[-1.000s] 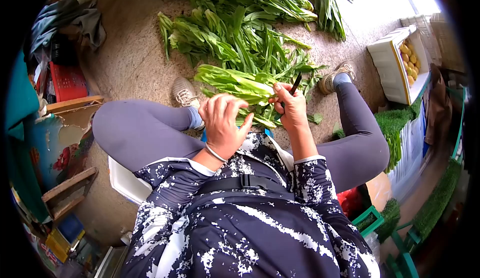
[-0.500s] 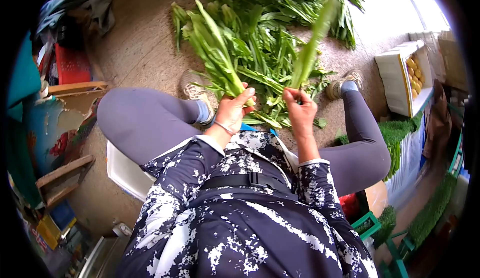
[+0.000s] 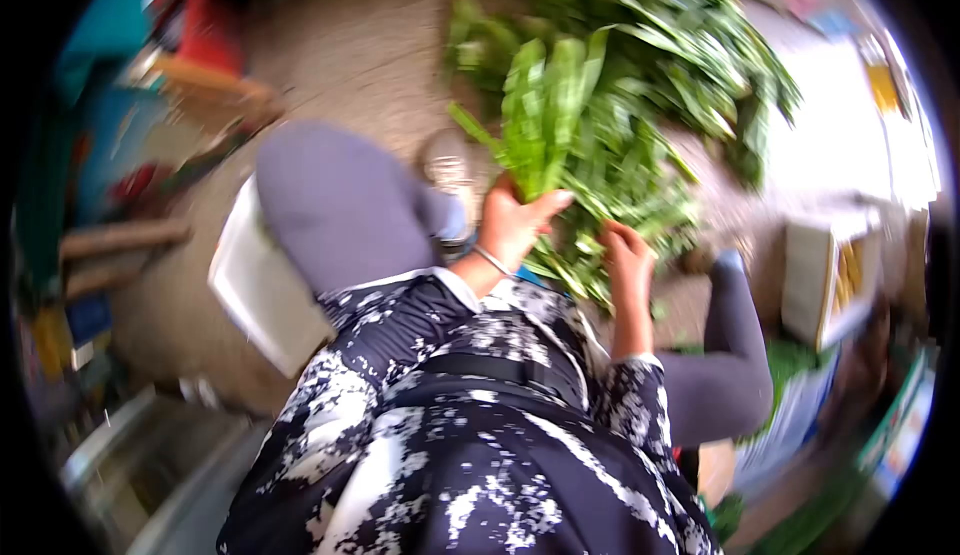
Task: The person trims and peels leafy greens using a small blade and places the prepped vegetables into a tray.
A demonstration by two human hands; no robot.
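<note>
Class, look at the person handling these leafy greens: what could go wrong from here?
1. Only the left hand grips the bunch of greens, whose leaves fan out beyond it, so a few might slip loose.
2. The pile of greens lies directly on the floor, so grit could cling to the leaves.
3. The left shoe is close to that pile, so shifting the foot might crush some.

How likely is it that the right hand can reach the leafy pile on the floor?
Probably yes: the right hand is by the near edge of the leafy pile, with nothing visible between. The left hand holds a leafy bunch to one side. Blur hides whether the right hand is free.
</note>
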